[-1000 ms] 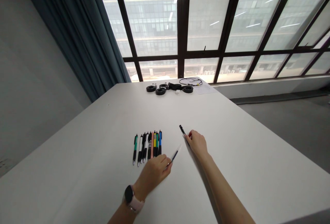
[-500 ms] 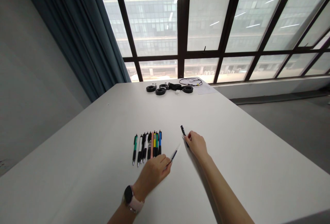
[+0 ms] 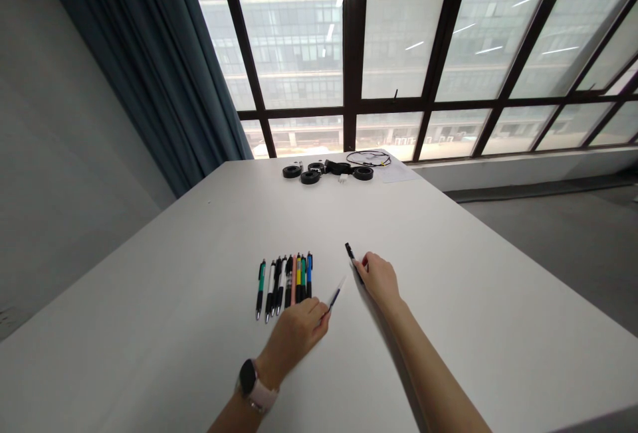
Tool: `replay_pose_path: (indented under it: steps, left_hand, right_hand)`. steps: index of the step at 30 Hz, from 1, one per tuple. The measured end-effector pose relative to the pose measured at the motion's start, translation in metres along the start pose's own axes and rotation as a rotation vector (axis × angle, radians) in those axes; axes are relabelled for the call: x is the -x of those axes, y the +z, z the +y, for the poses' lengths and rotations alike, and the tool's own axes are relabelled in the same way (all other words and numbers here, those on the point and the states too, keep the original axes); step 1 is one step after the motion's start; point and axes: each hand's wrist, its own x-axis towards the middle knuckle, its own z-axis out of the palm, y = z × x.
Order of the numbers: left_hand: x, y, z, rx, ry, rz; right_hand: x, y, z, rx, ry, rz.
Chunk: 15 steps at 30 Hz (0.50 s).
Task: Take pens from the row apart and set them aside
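White table (image 3: 164,267), pens (image 3: 288,280) in a row, black rolls (image 3: 310,178)

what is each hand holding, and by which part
Left hand: a slim dark-and-clear stick, by its near end. Right hand: a black pen-like piece, also by its near end.

"Where can we pass?"
"Right of our right hand (image 3: 377,277), over the desk (image 3: 478,307), or along the strip between the pens (image 3: 288,280) and rolls (image 3: 310,178)."
"And between our hands?"
"Tight. The stick (image 3: 335,297) in our left hand (image 3: 300,324) points into that gap, and our black pen (image 3: 349,251) borders it. Left, the pens block us; at the far end, rolls and cable (image 3: 383,165) do."
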Motion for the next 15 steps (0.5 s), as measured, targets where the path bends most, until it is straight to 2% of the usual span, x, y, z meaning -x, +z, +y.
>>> replay_pose_path:
  steps: [4,6,8,11,15]
  left_hand:
    - [0.001,0.001,-0.001,0.014,-0.017,0.028]
    - [0.002,0.002,-0.002,0.005,-0.026,0.041]
    - [0.002,0.003,-0.003,-0.005,-0.039,0.048]
    - [0.002,0.004,-0.004,-0.013,-0.055,0.053]
    - [0.001,0.005,-0.004,-0.007,-0.048,0.036]
  right_hand:
    - [0.003,-0.007,-0.003,-0.03,0.012,0.046]
    - [0.007,-0.011,-0.009,-0.066,0.007,0.026]
    - [0.014,-0.016,-0.018,-0.14,-0.023,-0.059]
    - [0.026,-0.018,-0.035,-0.268,-0.097,-0.281]
    - [0.036,-0.015,-0.048,-0.344,-0.115,-0.405]
